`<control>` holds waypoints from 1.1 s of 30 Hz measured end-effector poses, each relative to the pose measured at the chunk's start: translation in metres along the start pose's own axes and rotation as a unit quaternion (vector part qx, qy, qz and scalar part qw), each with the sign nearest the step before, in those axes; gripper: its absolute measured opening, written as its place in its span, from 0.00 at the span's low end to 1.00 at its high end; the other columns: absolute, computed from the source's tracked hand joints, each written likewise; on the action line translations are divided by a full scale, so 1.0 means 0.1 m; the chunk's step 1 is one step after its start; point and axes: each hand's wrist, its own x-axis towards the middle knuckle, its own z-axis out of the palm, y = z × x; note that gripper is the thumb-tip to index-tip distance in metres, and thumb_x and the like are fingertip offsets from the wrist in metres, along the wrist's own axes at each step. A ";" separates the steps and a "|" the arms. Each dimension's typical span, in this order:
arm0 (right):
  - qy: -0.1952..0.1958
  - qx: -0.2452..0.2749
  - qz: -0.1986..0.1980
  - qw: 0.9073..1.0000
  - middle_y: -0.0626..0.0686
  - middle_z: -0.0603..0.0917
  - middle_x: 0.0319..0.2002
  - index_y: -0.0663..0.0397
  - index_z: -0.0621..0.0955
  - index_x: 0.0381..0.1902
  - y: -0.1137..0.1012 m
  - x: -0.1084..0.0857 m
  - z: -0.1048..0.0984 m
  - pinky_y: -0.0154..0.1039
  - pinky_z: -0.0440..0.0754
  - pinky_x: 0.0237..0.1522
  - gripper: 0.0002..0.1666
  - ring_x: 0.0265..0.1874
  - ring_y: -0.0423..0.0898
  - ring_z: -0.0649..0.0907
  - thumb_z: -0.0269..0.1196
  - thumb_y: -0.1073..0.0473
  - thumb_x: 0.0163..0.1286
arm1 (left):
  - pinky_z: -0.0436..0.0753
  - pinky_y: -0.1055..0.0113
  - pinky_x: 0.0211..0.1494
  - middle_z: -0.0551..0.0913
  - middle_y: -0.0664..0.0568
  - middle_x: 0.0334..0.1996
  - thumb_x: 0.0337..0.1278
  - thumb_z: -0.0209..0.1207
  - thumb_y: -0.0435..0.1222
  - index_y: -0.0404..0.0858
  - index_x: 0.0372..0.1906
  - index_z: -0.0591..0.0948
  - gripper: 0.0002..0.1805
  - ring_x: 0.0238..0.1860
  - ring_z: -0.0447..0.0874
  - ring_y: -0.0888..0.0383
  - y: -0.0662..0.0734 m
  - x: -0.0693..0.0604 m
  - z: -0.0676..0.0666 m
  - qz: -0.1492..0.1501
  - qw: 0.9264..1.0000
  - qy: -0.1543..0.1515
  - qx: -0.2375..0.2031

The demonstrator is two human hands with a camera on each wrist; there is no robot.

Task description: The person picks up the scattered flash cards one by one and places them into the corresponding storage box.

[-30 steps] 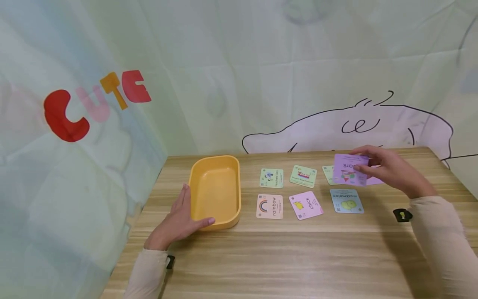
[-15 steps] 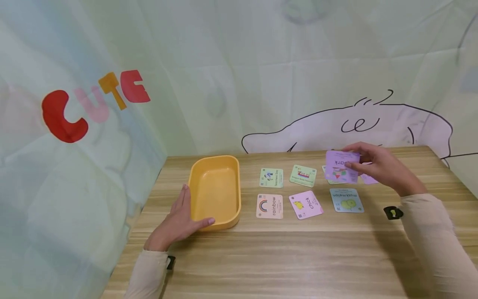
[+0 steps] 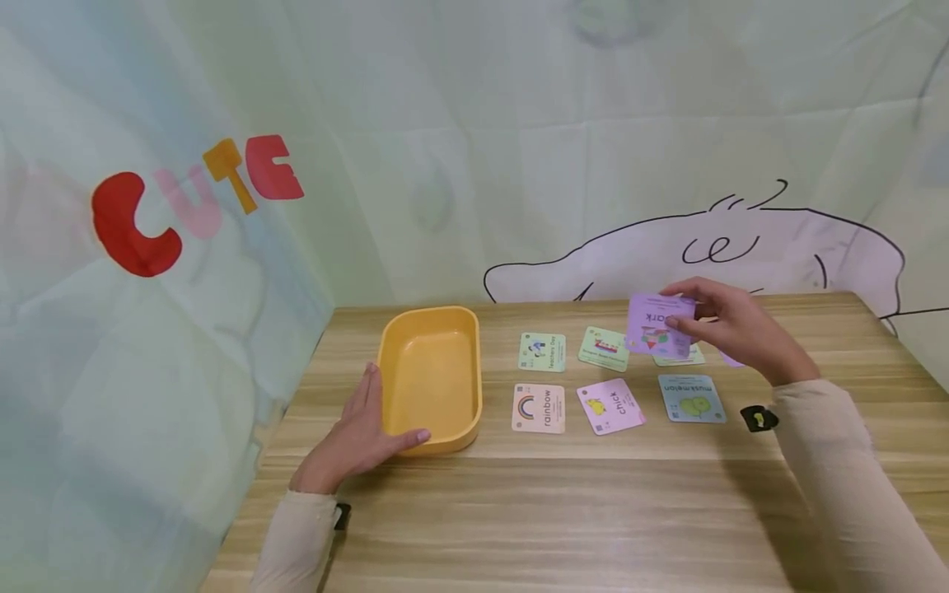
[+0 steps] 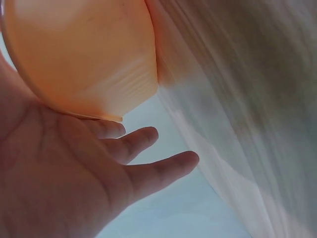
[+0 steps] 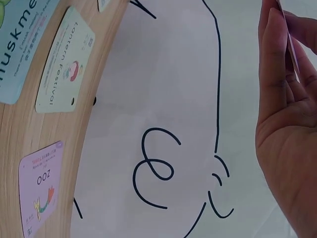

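In the head view my right hand (image 3: 734,325) pinches a purple flashcard (image 3: 656,325) printed "park", raised above the back row of cards. The right wrist view shows that card edge-on between thumb and fingers. My left hand (image 3: 359,432) lies against the left side and near corner of a yellow tray (image 3: 480,387), thumb over the near rim. In the left wrist view its fingers (image 4: 166,171) stretch out straight beside the tray wall. A Lantern Festival card (image 5: 67,64) and a lilac zoo card (image 5: 42,186) lie on the table, partly covered in the head view.
On the wooden table (image 3: 519,519) lie a Teachers' Day card (image 3: 542,352), a Dragon Boat Festival card (image 3: 604,349), a rainbow card (image 3: 538,408), a chick card (image 3: 611,406) and a muskmelon card (image 3: 693,399). A printed cloth (image 3: 415,165) hangs behind the table and along its left.
My right hand has carried the park card leftward and slightly up, away from the zoo card. The left hand stays at the tray.
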 end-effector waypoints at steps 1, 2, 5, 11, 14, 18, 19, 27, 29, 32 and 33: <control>0.000 0.003 -0.001 1.000 0.55 0.84 0.53 0.45 0.79 0.63 -0.01 0.01 0.01 0.31 0.82 0.42 0.24 0.49 0.52 0.84 0.67 0.50 0.71 | 0.51 0.35 0.77 0.28 0.35 0.80 0.50 0.62 0.71 0.30 0.79 0.29 0.75 0.80 0.33 0.34 0.00 0.00 0.00 0.000 1.000 -0.001 -0.001; -0.001 0.007 -0.002 1.000 0.55 0.84 0.53 0.45 0.79 0.63 -0.01 0.01 0.02 0.31 0.82 0.42 0.24 0.49 0.52 0.84 0.67 0.50 0.71 | 0.51 0.35 0.77 0.28 0.35 0.80 0.50 0.62 0.71 0.30 0.79 0.28 0.75 0.80 0.33 0.34 0.00 0.00 0.00 0.000 1.000 -0.002 -0.001; -0.005 0.017 -0.003 1.000 0.56 0.84 0.53 0.46 0.78 0.63 -0.03 0.03 0.04 0.31 0.83 0.42 0.24 0.49 0.53 0.85 0.67 0.51 0.71 | 0.50 0.35 0.77 0.27 0.35 0.80 0.50 0.62 0.70 0.30 0.79 0.28 0.75 0.80 0.32 0.34 0.01 0.00 -0.01 -0.001 1.000 -0.006 -0.004; -0.008 0.020 -0.003 1.000 0.56 0.84 0.53 0.46 0.78 0.63 -0.07 0.07 0.07 0.33 0.84 0.42 0.23 0.48 0.53 0.84 0.66 0.52 0.72 | 0.50 0.35 0.77 0.27 0.35 0.80 0.50 0.63 0.70 0.30 0.78 0.28 0.75 0.80 0.31 0.34 0.02 0.00 -0.02 -0.004 1.000 -0.013 -0.008; -0.007 0.021 -0.002 1.000 0.55 0.84 0.52 0.46 0.78 0.63 -0.09 0.09 0.09 0.33 0.84 0.41 0.22 0.47 0.53 0.84 0.66 0.54 0.72 | 0.49 0.35 0.77 0.26 0.36 0.80 0.50 0.63 0.70 0.31 0.79 0.27 0.75 0.80 0.31 0.34 0.02 0.01 -0.02 -0.005 1.000 -0.015 -0.010; -0.013 0.032 -0.006 0.999 0.56 0.84 0.53 0.47 0.78 0.63 -0.12 0.12 0.14 0.34 0.85 0.41 0.22 0.48 0.53 0.84 0.66 0.56 0.72 | 0.48 0.35 0.77 0.26 0.37 0.80 0.50 0.63 0.70 0.32 0.78 0.26 0.76 0.80 0.30 0.34 0.02 0.00 -0.02 -0.010 1.000 -0.019 -0.008; -0.015 0.037 -0.007 0.999 0.57 0.84 0.53 0.48 0.78 0.63 -0.13 0.13 0.15 0.35 0.85 0.40 0.22 0.48 0.54 0.84 0.66 0.56 0.72 | 0.48 0.35 0.77 0.25 0.37 0.80 0.50 0.63 0.70 0.32 0.78 0.26 0.76 0.80 0.30 0.34 0.02 0.00 -0.02 -0.011 1.000 -0.019 -0.008; -0.019 0.062 -0.015 0.998 0.56 0.84 0.52 0.46 0.79 0.63 -0.23 0.18 0.25 0.39 0.85 0.38 0.23 0.46 0.52 0.84 0.67 0.57 0.71 | 0.49 0.36 0.78 0.25 0.37 0.80 0.51 0.63 0.69 0.32 0.78 0.26 0.75 0.80 0.30 0.34 0.03 0.01 -0.03 -0.013 1.000 -0.021 -0.008; -0.019 0.069 -0.023 0.997 0.56 0.85 0.51 0.46 0.79 0.62 -0.26 0.20 0.28 0.38 0.86 0.38 0.22 0.46 0.52 0.84 0.67 0.58 0.71 | 0.48 0.36 0.78 0.25 0.37 0.80 0.51 0.63 0.69 0.32 0.78 0.26 0.75 0.80 0.30 0.34 0.03 0.00 -0.02 -0.012 1.000 -0.021 -0.010; -0.020 0.080 -0.036 0.996 0.56 0.85 0.50 0.47 0.80 0.61 -0.31 0.24 0.33 0.38 0.86 0.37 0.22 0.45 0.52 0.84 0.67 0.59 0.71 | 0.48 0.36 0.78 0.25 0.36 0.80 0.51 0.63 0.69 0.32 0.78 0.26 0.75 0.80 0.30 0.35 0.02 -0.01 -0.02 -0.010 1.000 -0.019 -0.011; -0.021 0.084 -0.038 0.995 0.56 0.85 0.50 0.47 0.80 0.61 -0.32 0.26 0.34 0.37 0.86 0.37 0.22 0.45 0.52 0.85 0.68 0.59 0.70 | 0.48 0.36 0.78 0.25 0.36 0.80 0.51 0.63 0.69 0.31 0.78 0.26 0.76 0.80 0.30 0.35 0.02 -0.01 -0.02 -0.009 1.000 -0.018 -0.010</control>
